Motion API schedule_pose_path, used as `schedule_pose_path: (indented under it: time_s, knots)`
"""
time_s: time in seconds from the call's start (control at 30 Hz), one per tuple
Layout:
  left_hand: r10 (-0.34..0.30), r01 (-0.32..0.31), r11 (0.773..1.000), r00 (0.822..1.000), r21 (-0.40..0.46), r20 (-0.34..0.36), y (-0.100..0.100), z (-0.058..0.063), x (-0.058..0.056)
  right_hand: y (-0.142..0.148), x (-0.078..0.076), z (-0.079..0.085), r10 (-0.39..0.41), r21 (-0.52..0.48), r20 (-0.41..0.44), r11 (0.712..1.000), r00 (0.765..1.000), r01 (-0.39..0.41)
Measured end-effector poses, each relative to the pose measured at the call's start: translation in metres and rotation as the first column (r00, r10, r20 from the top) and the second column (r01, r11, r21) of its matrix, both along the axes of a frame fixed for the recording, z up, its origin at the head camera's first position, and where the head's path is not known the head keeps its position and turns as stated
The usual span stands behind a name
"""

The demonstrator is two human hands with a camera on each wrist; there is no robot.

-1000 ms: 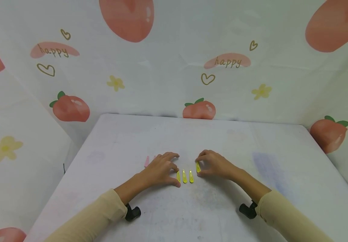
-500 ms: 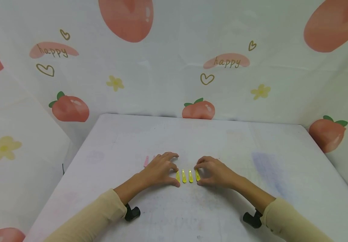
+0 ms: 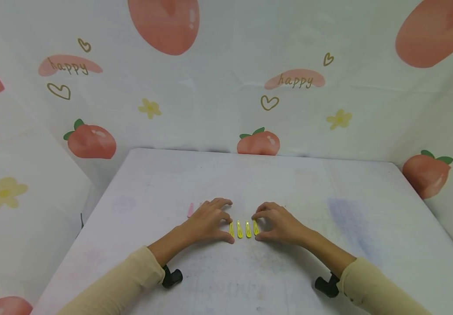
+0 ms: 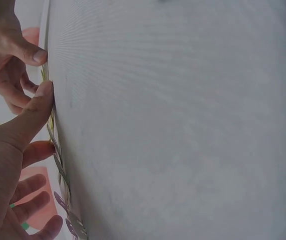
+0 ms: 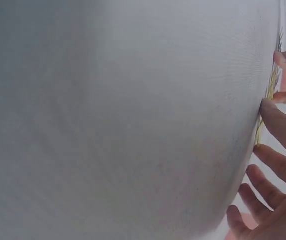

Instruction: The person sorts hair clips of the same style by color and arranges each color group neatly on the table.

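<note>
Several yellow snap hair clips lie side by side in a row on the white table in the head view. My left hand (image 3: 206,223) pinches the leftmost yellow hair clip (image 3: 231,229), thumb at its near end and forefinger at its far end. At the row's right end, the thumb and forefinger of my right hand (image 3: 282,224) grip another yellow hair clip (image 3: 255,227) the same way. Between the hands lie two more, a left one (image 3: 240,230) and a right one (image 3: 248,229). In the right wrist view the other fingers of my right hand (image 5: 273,192) are spread.
Beyond my left hand lies a pink hair clip (image 3: 190,210), with a second pink one mostly hidden behind the hand. The white table (image 3: 226,280) ends at a patterned cloth backdrop (image 3: 210,87). A black wrist camera (image 3: 172,278) sits under the left sleeve.
My right hand has brought its yellow hair clip nearer and slightly left, into line at the end of the row. My left hand has stayed put.
</note>
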State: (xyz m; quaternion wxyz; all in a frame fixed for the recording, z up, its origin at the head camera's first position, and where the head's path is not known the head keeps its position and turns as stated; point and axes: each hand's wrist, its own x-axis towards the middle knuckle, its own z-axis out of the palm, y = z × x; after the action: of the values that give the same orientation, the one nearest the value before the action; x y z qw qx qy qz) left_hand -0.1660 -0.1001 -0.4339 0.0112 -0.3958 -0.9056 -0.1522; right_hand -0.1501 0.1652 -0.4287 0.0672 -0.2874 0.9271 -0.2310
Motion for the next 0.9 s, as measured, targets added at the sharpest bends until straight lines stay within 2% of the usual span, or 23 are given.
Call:
schedule_pose_path:
  time_s: [0.33, 0.9]
  knots:
    - [0.006, -0.006, 1.000, 1.000, -0.001, 0.006, -0.0001, 0.0011, 0.0005, -0.0005, 0.0002, 0.0000, -0.010, -0.039, 0.007, 0.999, 1.000, 0.010]
    - [-0.003, 0.003, 1.000, 1.000, -0.011, -0.018, -0.0006, 0.0021, 0.0014, 0.0012, -0.0009, -0.0005, 0.000, -0.044, 0.015, 0.999, 1.000, 0.000]
